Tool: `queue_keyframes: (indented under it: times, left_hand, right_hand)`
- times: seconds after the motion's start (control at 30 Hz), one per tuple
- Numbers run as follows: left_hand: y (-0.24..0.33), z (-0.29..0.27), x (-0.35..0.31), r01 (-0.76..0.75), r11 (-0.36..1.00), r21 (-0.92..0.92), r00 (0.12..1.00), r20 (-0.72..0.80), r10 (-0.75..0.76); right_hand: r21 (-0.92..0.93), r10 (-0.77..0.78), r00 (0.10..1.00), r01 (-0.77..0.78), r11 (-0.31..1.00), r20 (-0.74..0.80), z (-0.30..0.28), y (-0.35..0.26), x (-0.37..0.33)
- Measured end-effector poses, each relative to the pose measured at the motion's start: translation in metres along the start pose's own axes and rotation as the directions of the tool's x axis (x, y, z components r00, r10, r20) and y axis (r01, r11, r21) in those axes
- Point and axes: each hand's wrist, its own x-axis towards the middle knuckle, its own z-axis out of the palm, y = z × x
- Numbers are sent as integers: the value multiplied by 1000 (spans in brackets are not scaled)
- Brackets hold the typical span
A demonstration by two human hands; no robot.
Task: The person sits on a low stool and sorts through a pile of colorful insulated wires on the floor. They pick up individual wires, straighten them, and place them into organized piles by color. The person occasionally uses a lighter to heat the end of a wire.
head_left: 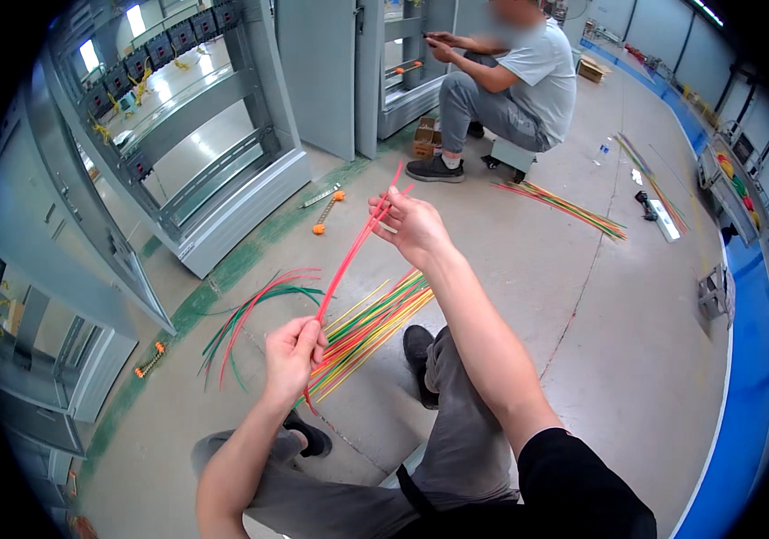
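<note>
Several thin red wires [349, 258] run slantwise between my two hands, above the floor. My left hand [295, 349] is closed round their lower part, and a short red end hangs below the fist. Higher up and farther off, my right hand [410, 223] pinches the same wires near their upper ends, whose tips stick out past the fingers. Beneath them a bundle of straight red, green and yellow wires [375, 328] lies on the floor in front of my feet. Left of that bundle, a loose group of curved green and red wires [254, 310] is spread out.
Open grey metal cabinets [250, 193] stand along the left. A person [515, 90] sits on a low stool [512, 158] ahead. Another wire bundle [573, 211] lies near that stool. Orange-ended parts [323, 216] rest by the cabinet. A power drill [645, 206] lies at the right.
</note>
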Motion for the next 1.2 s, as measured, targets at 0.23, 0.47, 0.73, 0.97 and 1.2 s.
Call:
queue_keyframes:
  times: [0.23, 0.47, 0.73, 0.97, 1.2]
  left_hand:
    - [-16, -25, 10, -168, 813, 558, 986, 90, 142]
    - [32, -28, 24, -102, 966, 237, 993, 84, 85]
    - [32, -47, 19, -76, 991, 115, 991, 116, 62]
    - [34, -36, 17, -141, 969, 203, 990, 32, 137]
    - [40, -25, 13, -248, 928, 277, 965, -16, 263]
  right_hand:
    - [-10, -92, 987, 94, 995, 133, -12, -8, -6]
    - [-231, -120, 952, 188, 955, 280, 21, 20, -29]
    - [-149, -143, 954, 188, 971, 265, 37, 27, -39]
    - [-289, -31, 937, 138, 947, 348, 43, 35, -53]
    - [-247, -119, 930, 213, 945, 348, 45, 37, -54]
